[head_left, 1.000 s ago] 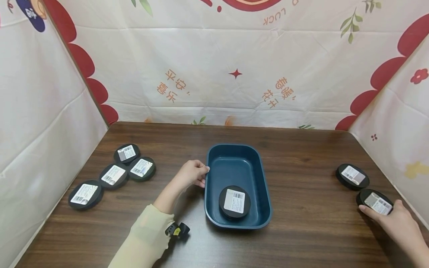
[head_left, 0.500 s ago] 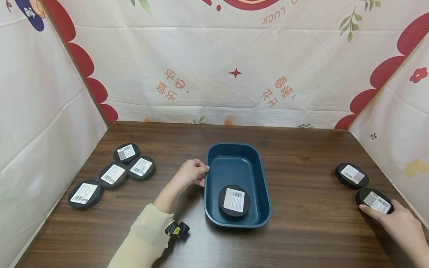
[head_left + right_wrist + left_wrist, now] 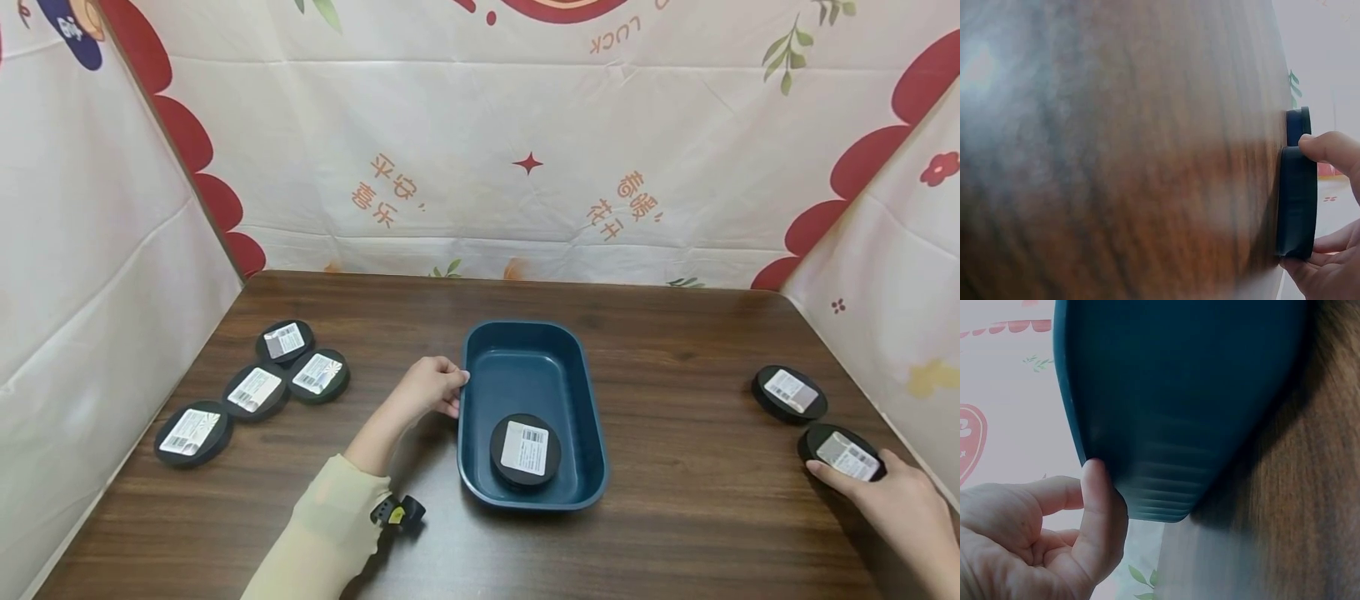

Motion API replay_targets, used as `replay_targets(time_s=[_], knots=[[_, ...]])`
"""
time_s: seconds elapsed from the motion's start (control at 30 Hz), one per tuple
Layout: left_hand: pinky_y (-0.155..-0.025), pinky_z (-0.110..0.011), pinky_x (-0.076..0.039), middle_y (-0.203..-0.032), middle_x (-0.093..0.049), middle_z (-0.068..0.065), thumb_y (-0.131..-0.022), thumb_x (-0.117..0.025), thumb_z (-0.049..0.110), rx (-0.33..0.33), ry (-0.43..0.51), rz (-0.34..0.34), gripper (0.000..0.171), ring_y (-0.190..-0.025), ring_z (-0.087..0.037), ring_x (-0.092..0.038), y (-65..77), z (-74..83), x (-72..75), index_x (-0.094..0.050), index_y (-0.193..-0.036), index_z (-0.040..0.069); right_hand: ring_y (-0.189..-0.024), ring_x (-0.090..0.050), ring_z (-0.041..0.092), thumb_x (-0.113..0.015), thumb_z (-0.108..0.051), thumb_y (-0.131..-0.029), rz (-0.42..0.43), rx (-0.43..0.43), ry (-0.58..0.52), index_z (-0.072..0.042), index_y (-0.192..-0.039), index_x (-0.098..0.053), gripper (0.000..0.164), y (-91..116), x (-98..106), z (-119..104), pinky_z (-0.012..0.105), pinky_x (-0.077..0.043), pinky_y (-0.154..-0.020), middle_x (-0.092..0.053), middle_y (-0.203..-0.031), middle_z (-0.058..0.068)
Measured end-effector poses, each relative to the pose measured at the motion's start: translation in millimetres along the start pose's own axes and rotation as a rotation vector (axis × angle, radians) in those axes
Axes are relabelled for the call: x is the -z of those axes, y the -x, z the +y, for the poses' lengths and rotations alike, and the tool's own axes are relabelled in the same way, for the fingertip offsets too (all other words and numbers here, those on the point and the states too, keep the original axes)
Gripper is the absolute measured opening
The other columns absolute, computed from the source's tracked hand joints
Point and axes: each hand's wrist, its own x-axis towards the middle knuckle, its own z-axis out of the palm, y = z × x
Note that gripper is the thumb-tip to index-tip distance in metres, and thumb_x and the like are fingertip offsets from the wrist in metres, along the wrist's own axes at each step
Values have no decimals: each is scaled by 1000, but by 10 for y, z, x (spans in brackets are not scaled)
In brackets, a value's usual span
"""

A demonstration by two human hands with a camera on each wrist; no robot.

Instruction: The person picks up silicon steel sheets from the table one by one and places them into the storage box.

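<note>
Evidently rigid: a black disc point(image 3: 842, 451) sits between the fingers of the right hand point(image 3: 896, 496), thumb on the near edge, others round the opposite side, spread about as wide as the disc. Probably hard plastic, light to middling in weight; the smooth side wall could slip, so best held across the full width. Pale barcode label on top, of little use for grip. Base on the counter or barely off it; cannot tell which.

Second disc point(image 3: 789, 394) just beyond these fingers, touching or nearly so.

Blue tray point(image 3: 525, 367) well to their left: stiff-walled, likely light, may slide if knocked. Fingers of the left hand point(image 3: 429, 387) nearly together, pinching its left rim, a sensible hold. Third disc point(image 3: 525, 451) inside, right of those fingers and nearer the person. Four more discs point(image 3: 255, 392) clustered to their left.

Counter point(image 3: 690, 417): dark wood grain, smooth, some sheen. Beyond both hands' fingers, a printed white cloth point(image 3: 480, 108) hangs behind; similar cloth either side.
</note>
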Motion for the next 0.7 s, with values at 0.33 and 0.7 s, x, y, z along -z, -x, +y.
replay_targets(time_s=[0.33, 0.7], knots=[[-52, -28, -55, -64, -53, -10, -94, -54, 9, 6, -4, 3, 18, -49, -14, -54, -8, -8, 0, -56, -91, -8, -108, -33, 62, -63, -48, -81, 20, -30, -42, 23, -129, -28, 93, 51, 14, -33, 66, -30, -85, -30, -125, 47], [-52, -27, -55, -64, -53, -10, -93, -54, 9, -6, -7, 9, 18, -48, -13, -54, -6, -13, -9, -56, -92, -10, -104, -36, 60, -66, -44, -79, 77, -16, -78, 22, -124, -34, 86, 99, 62, -139, 64, -32, -82, -34, -120, 47]])
